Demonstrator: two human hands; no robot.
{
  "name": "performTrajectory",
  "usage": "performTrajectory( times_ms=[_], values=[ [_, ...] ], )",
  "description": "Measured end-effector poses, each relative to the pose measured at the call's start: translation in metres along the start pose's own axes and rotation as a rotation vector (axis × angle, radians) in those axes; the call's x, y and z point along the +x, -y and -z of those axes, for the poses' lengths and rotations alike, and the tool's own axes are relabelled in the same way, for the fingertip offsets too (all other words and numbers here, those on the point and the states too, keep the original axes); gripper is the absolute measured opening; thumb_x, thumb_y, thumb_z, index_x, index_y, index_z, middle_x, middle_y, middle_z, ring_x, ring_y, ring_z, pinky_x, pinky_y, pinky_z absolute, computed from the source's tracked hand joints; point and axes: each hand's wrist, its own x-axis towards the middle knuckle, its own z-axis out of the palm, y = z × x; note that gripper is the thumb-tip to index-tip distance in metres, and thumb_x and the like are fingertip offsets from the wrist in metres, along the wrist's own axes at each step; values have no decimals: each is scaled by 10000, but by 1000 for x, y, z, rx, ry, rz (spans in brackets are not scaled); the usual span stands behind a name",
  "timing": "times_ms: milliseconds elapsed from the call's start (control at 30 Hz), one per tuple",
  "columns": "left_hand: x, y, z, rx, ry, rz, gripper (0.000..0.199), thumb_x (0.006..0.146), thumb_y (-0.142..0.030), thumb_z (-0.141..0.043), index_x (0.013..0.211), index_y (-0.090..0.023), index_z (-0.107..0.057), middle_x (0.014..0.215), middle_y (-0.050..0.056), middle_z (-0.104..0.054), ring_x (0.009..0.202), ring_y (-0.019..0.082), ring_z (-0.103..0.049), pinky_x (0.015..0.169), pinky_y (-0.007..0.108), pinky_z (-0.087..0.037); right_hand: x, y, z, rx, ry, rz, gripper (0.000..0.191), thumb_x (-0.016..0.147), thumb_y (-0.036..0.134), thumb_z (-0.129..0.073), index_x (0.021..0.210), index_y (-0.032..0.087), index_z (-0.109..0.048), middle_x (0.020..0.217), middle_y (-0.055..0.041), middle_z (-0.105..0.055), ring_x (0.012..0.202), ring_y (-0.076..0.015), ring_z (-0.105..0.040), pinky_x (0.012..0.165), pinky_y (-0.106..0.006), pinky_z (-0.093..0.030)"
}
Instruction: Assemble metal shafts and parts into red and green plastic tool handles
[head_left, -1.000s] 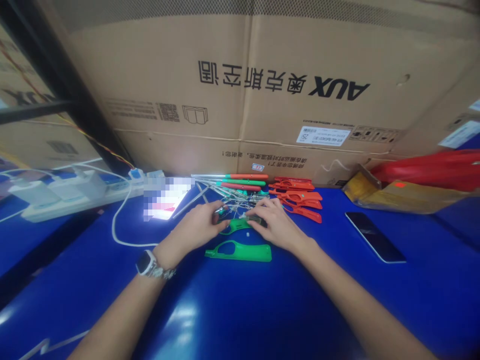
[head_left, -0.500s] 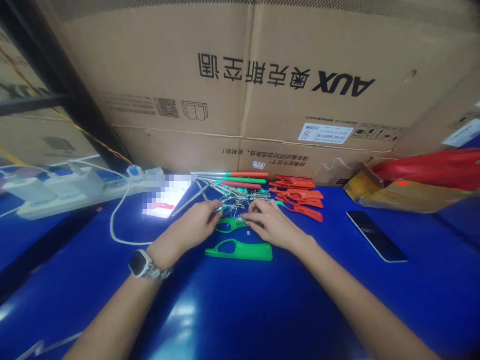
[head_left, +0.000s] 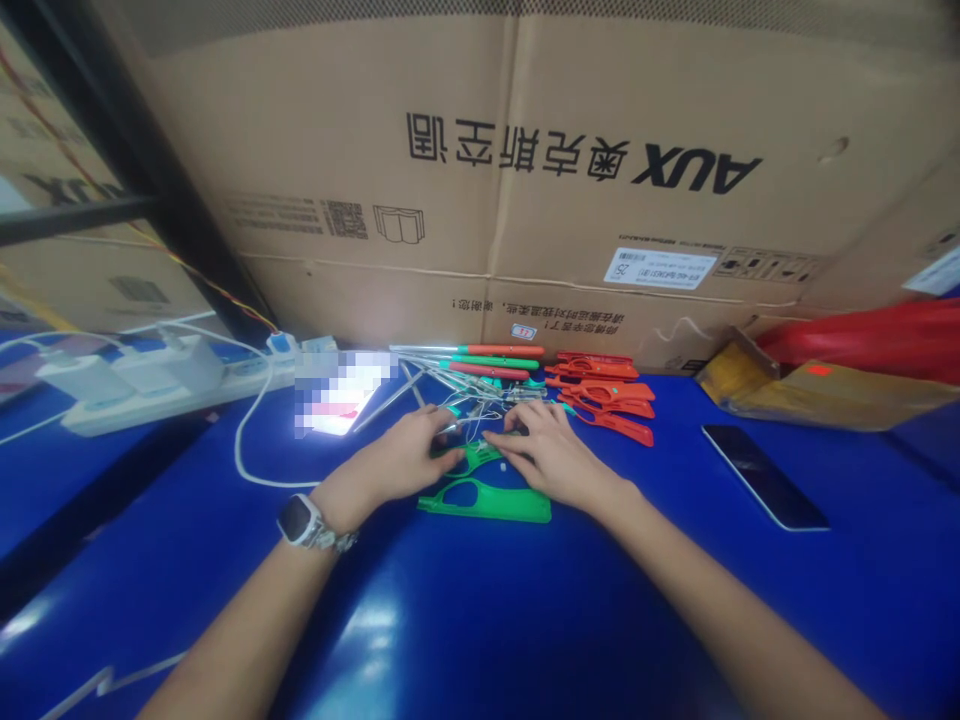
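Note:
My left hand (head_left: 405, 455) has its fingers curled at the left end of a green lighter shell half (head_left: 481, 458). Its thumb touches or covers part of that shell; a thin metal piece shows by the fingertips, too small to name. My right hand (head_left: 555, 452) bends over the shell's right end, thumb and fingers close together at a small white part (head_left: 482, 446). What those fingers pinch is hidden. Thin wires (head_left: 487, 405) run between the hands. Nearer to me lies a second green shell half (head_left: 495, 503), with a tiny white piece (head_left: 503, 467) just beyond it.
Lighter rods with coloured handles (head_left: 501, 362) lie piled behind my hands. Red shell halves (head_left: 611, 395) are heaped to the right. A lit phone (head_left: 356, 395) and a power strip (head_left: 112, 405) are left; a dark phone (head_left: 761, 475) and torn carton (head_left: 802, 395) right. A large cardboard box (head_left: 562, 220) stands behind.
My left hand has come down toward the shell, its thumb now over the shell's left end. The right hand stays at the right end. The whole view has shifted slightly.

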Motion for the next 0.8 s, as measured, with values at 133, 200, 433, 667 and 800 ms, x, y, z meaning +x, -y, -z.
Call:
performTrajectory(
  times_ms=[133,200,433,667,800],
  values=[
    [-1,-4,4,-49,21,-11,431,747,-455,-744,1048,-170,-628,988,74,-650,845,234,-609,744,340,-469,-1,2,0,-13,-6,-28,307,989,280,-531,1249,301,-695,1048,-102,-555,1026,-255,-479,844,-404,-357],
    [-1,-3,3,-17,29,-1,467,711,-458,-781,1039,-160,-631,1018,89,-648,887,254,-610,769,354,-473,-1,3,0,-6,-5,-45,302,989,290,-532,1239,301,-702,1046,-101,-552,1017,-254,-475,838,-399,-361],
    [3,9,-1,36,6,12,421,764,-391,-742,1100,-159,-637,1088,115,-623,1016,299,-604,869,392,-479,-2,0,-5,95,-64,-53,301,962,247,-579,1241,241,-689,1048,-85,-617,1011,-231,-510,896,-407,-358],
    [3,11,2,34,-9,-10,352,795,-445,-698,1005,-166,-651,1014,78,-577,876,247,-597,784,363,-488,-8,1,7,64,-47,-41,214,954,278,-595,1074,273,-772,1030,-75,-633,1011,-230,-529,879,-410,-345],
    [4,14,2,19,-2,-43,289,799,-431,-693,914,-171,-645,947,52,-563,829,221,-586,771,349,-481,-12,2,12,49,11,-63,259,959,315,-591,1173,331,-736,1044,-80,-600,1016,-240,-510,882,-425,-344]
  ],
)
